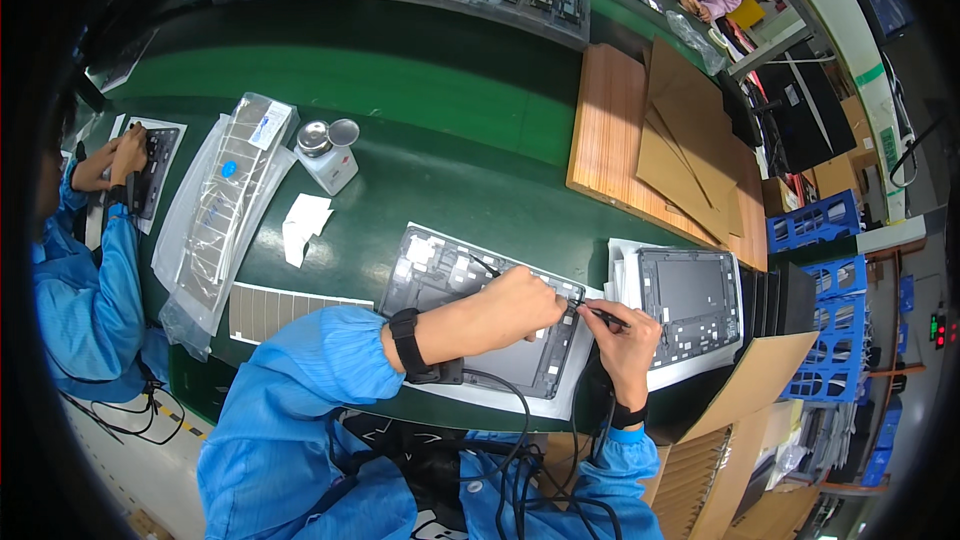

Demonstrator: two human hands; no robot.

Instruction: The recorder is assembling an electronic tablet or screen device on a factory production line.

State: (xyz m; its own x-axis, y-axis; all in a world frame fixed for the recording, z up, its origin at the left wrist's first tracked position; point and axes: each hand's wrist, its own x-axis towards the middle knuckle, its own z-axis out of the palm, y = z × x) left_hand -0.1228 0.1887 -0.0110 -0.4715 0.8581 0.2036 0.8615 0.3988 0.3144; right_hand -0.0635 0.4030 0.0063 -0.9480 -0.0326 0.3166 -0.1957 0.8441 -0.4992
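1. Dark panel (440,288) lies on a white sheet (537,407) at the worktop's (430,175) near edge, probably for easy reach.
2. Right hand (632,350) pinches a slim black tool (609,314), likely for precision.
3. Left hand (520,305) curls over the panel; I cannot tell what its grip holds.

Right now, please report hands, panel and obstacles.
Left hand over grey panel, grip hidden. Right hand holding dark slender tool. Black cable crosses panel's near edge.

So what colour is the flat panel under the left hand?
Dark grey with small white patches; the head view shows the panel best.
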